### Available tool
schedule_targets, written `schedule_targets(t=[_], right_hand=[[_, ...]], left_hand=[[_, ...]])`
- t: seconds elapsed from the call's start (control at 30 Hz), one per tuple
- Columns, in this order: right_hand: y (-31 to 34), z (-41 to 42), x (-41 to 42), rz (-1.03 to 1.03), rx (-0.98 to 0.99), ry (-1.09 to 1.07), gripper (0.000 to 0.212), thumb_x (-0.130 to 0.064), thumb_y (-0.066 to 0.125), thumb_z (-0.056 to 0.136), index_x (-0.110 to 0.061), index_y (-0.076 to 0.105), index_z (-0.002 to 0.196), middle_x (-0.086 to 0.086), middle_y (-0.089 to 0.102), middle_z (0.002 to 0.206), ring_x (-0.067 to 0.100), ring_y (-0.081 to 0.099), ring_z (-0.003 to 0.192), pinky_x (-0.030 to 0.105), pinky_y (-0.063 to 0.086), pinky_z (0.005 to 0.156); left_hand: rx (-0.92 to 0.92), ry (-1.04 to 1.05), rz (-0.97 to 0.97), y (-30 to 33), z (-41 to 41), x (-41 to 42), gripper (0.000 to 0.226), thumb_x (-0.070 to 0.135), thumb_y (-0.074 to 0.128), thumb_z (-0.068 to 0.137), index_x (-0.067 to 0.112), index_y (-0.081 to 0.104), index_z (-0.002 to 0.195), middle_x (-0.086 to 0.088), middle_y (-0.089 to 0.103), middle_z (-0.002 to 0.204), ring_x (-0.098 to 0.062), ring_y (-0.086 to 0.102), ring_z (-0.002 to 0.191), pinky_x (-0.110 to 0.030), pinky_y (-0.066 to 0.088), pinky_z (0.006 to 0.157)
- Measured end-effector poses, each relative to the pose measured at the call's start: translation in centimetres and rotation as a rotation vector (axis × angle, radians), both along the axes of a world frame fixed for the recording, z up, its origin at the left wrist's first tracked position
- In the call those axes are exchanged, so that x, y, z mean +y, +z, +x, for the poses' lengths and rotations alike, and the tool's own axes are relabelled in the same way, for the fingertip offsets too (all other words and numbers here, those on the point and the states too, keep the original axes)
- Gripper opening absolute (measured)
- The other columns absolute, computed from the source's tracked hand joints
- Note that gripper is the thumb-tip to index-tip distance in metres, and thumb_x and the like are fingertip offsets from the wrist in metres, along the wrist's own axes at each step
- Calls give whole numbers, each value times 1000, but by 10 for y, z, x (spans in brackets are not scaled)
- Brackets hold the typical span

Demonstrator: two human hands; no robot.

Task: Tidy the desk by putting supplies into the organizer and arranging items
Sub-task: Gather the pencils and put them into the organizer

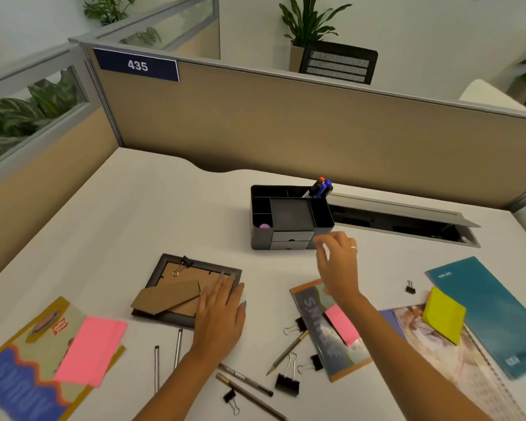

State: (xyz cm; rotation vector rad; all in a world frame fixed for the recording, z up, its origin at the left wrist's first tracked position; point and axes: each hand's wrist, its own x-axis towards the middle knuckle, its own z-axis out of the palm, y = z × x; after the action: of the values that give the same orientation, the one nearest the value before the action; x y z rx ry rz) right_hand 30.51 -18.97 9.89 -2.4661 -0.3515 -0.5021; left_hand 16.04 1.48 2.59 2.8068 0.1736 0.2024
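Two hands: right hand (337, 262) raised, fingers loosely spread, holding nothing; left hand (220, 314) flat on the picture frame (176, 287).
Organizer (289, 217): just beyond the right fingertips (nearer that hand).
Pencil (287, 352): well back by the right forearm, lying diagonally.

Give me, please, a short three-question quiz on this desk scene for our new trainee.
1. True or false: the left hand rests flat on the picture frame.
2. What stands in the organizer's back right compartment? A) markers B) scissors C) a ruler
3. What colour is the sticky pad lying beside the teal notebook?

Key: 1 true; 2 A, the markers; 3 yellow.
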Motion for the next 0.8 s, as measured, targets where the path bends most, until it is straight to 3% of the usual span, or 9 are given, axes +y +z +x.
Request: schedule_targets(t=[0.2,0.47,0.57,0.8], right_hand=[[-34,-78,-8,-40,154,225,14,-3,63,83,-11,70,92,5,61,94,20,55,85,24,44,66],[-64,-133,-21,-337,208,645,16,-18,75,74,-22,73,89,5,64,95,26,58,80,30,50,57],[-69,-134,-21,-434,154,704,20,-20,81,68,-23,73,86,4,64,93,26,58,78,32,51,54],[-65,-130,-8,-536,45,680,25,-8,85,60,-16,72,80,1,65,84,20,59,72,26,49,54]], left_hand=[[-30,4,-15,-7,-45,-8,41,31,34,91,18,60,119,-5,57,130,-24,41,132,-49,35,103],[-61,30,-80,-13,-94,-2,43,34,30,94,19,61,119,-6,55,133,-22,39,133,-46,30,105],[-36,9,-123,-18,-106,-3,53,45,19,98,20,54,128,-3,46,142,-19,31,138,-46,25,110],[-18,-187,-105,-25,-123,-9,45,54,38,93,32,51,130,6,35,149,-14,17,143,-41,20,111]])
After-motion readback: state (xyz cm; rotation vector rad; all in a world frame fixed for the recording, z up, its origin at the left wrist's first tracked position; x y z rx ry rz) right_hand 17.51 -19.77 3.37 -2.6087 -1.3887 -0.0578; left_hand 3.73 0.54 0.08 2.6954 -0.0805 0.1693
